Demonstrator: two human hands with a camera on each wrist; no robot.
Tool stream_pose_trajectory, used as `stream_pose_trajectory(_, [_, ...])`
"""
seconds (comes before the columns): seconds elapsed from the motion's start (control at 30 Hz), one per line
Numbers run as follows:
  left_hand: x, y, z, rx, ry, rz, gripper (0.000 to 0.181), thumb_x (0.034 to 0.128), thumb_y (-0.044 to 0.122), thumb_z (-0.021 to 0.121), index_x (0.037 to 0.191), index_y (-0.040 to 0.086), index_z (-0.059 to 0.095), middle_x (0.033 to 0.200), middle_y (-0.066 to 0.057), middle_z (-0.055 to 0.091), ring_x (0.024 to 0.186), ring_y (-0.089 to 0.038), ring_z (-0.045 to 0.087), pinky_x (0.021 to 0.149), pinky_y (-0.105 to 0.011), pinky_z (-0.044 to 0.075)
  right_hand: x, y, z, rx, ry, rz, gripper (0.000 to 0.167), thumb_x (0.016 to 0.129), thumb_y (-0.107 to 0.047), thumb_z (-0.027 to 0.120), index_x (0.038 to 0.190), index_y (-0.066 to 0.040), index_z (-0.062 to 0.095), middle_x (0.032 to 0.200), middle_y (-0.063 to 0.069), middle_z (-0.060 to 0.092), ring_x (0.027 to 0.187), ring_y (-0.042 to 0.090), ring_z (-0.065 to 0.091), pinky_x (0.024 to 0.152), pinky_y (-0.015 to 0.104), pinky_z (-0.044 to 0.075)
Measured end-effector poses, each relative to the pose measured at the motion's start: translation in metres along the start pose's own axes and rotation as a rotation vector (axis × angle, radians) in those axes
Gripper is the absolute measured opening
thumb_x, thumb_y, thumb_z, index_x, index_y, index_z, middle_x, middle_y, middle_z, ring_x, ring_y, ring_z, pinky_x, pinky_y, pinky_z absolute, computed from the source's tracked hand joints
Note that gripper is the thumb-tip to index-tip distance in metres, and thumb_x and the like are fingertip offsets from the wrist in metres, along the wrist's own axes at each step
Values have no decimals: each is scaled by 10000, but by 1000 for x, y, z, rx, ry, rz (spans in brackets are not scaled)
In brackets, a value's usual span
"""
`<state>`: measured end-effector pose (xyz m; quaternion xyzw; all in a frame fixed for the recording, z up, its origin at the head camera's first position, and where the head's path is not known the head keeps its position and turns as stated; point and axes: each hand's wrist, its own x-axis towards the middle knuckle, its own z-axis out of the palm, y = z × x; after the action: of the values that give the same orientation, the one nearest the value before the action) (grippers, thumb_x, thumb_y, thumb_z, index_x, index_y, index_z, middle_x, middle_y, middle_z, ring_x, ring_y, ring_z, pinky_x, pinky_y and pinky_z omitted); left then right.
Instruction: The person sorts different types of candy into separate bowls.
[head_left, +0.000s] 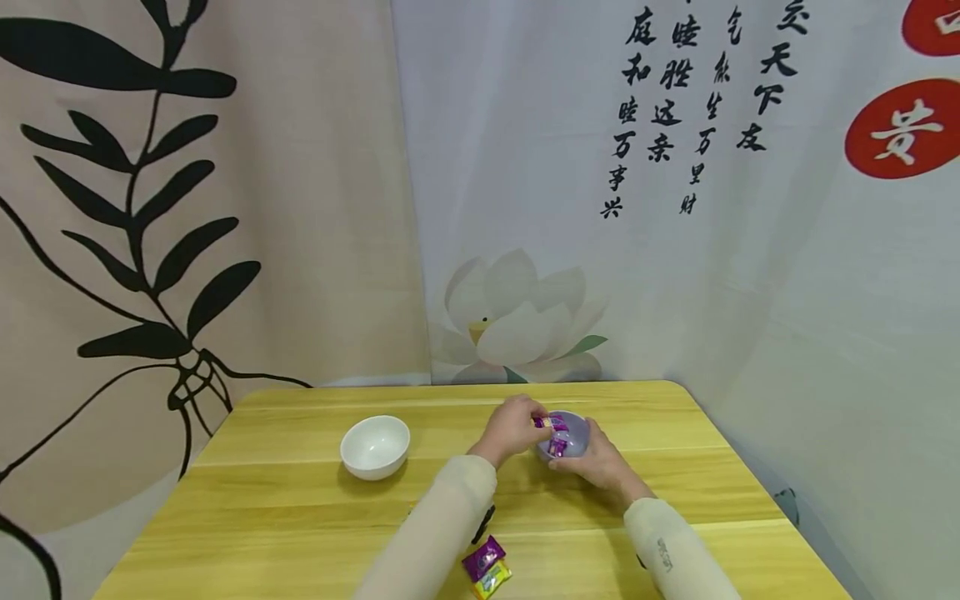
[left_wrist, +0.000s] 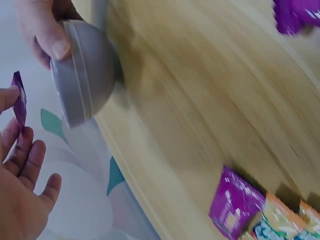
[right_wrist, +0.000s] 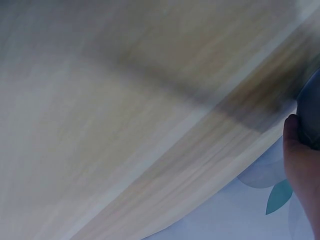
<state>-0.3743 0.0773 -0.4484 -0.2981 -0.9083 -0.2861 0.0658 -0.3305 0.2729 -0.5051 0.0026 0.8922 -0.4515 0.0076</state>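
Bright in the head view; glinting off a purple wrapper (left_wrist: 235, 204) and throwing shadow beside the grey bowl (left_wrist: 94, 70) at left wrist; here, dim, smearing the tabletop (right_wrist: 125, 145) at right wrist

Tabletop (head_left: 697, 475): wide bare run right of the right sleeve (head_left: 678, 554); bare lane also between white bowl (head_left: 375, 450) and left hand (head_left: 513, 429). Between sleeves, snack packets (head_left: 485, 560) beside the left sleeve (head_left: 435, 533) narrow passage from the front. Grey bowl (head_left: 577, 433): right side blocked by gripping right hand (head_left: 603, 467); mouth faced by pinched purple packet (left_wrist: 20, 102), gap visible between. Printed cloth (head_left: 675, 317) bounds far edge.
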Motion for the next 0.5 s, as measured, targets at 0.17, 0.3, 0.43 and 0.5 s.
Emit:
stream_pose_trajectory(0.17, [4, 8, 8, 49, 33, -40, 242, 842, 294, 765, 992, 106, 775, 904, 28, 652, 841, -130, 583, 820, -333, 494, 2, 0, 2, -7, 6, -16, 1236, 730, -425, 874, 1542, 47, 70, 1478, 293, 332, 1258, 416, 445, 1080, 584, 327])
stream_pose_trajectory(0.3, [6, 15, 13, 91, 42, -77, 261, 860, 323, 757, 1017, 114, 774, 924, 20, 661, 868, -151, 588, 855, -385, 471, 5, 2, 3, -8, 10, -27, 1231, 723, -430, 878, 1540, 38, 85, 1456, 270, 363, 1243, 392, 466, 1072, 558, 352])
stream_pose_trajectory(0.43, [9, 21, 19, 80, -12, -95, 358, 906, 379, 723, 1146, 114, 738, 1008, -4, 652, 926, -171, 595, 920, -410, 465, 6, 3, 2, 8, 13, -48, 1216, 716, -411, 888, 1537, 34, 109, 1426, 252, 394, 1221, 371, 483, 1060, 548, 365])
stream_pose_trajectory(0.5, [11, 22, 20, 61, -33, -95, 388, 923, 384, 706, 1196, 108, 713, 1028, -12, 635, 937, -174, 593, 939, -406, 467, 5, 3, 0, 10, 17, -55, 1202, 712, -403, 893, 1533, 32, 131, 1410, 246, 411, 1206, 363, 493, 1045, 539, 381])
